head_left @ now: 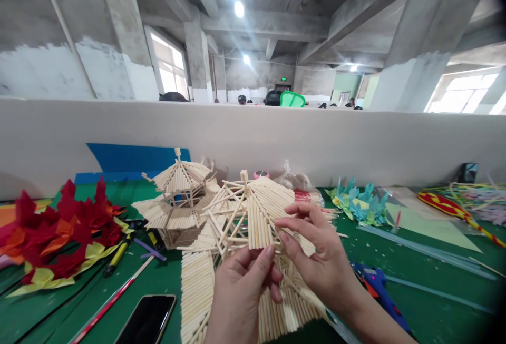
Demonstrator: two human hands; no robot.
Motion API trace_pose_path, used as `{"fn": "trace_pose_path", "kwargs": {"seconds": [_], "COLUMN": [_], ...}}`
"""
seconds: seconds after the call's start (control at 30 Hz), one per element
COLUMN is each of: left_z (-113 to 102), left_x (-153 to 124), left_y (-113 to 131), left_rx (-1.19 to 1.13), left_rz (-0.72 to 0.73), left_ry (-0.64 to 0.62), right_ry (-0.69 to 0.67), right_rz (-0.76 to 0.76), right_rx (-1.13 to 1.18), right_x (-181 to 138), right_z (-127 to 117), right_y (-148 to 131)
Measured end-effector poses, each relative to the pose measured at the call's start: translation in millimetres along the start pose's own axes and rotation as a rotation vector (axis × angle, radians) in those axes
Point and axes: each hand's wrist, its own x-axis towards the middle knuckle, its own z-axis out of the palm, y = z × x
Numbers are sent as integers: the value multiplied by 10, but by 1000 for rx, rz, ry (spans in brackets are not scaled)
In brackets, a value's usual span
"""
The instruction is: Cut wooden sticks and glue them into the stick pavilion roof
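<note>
Both hands hold a roof-like model of thin wooden sticks (249, 212) above the green table (435, 281). My left hand (241, 291) pinches the lower edge of a stick panel from below, thumb on top. My right hand (316, 249) grips the same panel's right edge with thumb and fingers closed on it. Flat mats of sticks (197, 291) lie under the hands. A finished two-tier stick pavilion (177, 196) stands just behind to the left.
Red and yellow paper leaves (59, 233) lie at the left, with pens (118, 254) and a black phone (148, 320) near the front edge. A blue glue gun (375, 281) rests at the right, teal paper flowers (359, 202) behind it. A white partition (356, 144) backs the table.
</note>
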Motion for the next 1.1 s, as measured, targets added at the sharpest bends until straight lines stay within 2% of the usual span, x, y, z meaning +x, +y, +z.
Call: {"fn": "trace_pose_path", "kwargs": {"seconds": [0.4, 0.77, 1.1], "left_z": [1, -25, -36], "left_x": [25, 27, 45], "left_y": [-39, -68, -95], "left_rx": [13, 10, 12], "left_rz": [72, 67, 93], "left_ry": [4, -9, 13], "right_ry": [-79, -162, -212], "right_rz": [-34, -75, 30], "right_rx": [-44, -158, -71], "right_x": [57, 92, 134], "right_z": [-5, -31, -21], "right_y": [-51, -113, -147]}}
